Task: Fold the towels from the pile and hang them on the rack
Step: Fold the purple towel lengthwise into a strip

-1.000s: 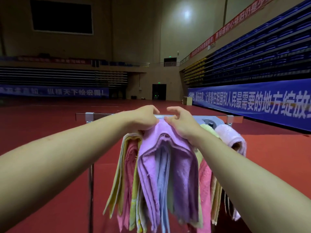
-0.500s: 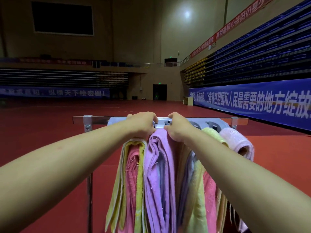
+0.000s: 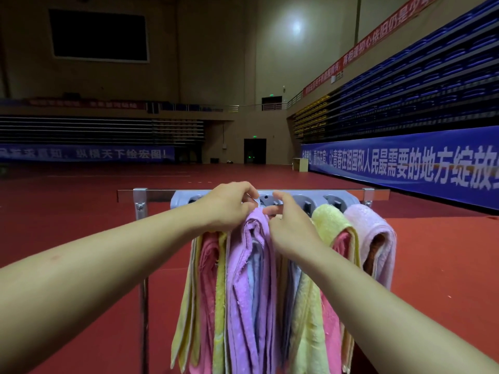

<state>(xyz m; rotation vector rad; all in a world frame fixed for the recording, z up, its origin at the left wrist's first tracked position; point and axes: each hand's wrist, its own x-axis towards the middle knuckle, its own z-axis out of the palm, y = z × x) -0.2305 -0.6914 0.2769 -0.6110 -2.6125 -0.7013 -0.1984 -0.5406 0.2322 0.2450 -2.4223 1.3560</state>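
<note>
A purple towel [image 3: 248, 279] hangs folded over an arm of the grey rack head [image 3: 337, 198], with a pale blue towel inside its fold. My left hand [image 3: 229, 206] grips the top of the purple towel's fold at the rack, fingers curled. My right hand [image 3: 291, 228] pinches the same fold from the right between thumb and forefinger. Left of it hang yellow and pink towels [image 3: 208, 292]. To the right hang a yellow towel [image 3: 329, 225] and a pale pink towel [image 3: 370, 228]. The pile is out of view.
The rack head sits on a metal crossbar [image 3: 159, 191] carried by a post [image 3: 144, 306] at the left. Red sports-hall floor [image 3: 81, 225] lies all around. A blue banner [image 3: 405, 168] runs along the right wall under the stands.
The purple towel, spread wide a second ago, now hangs narrow and bunched. Both hands have slid forward along its top to the rack head.
</note>
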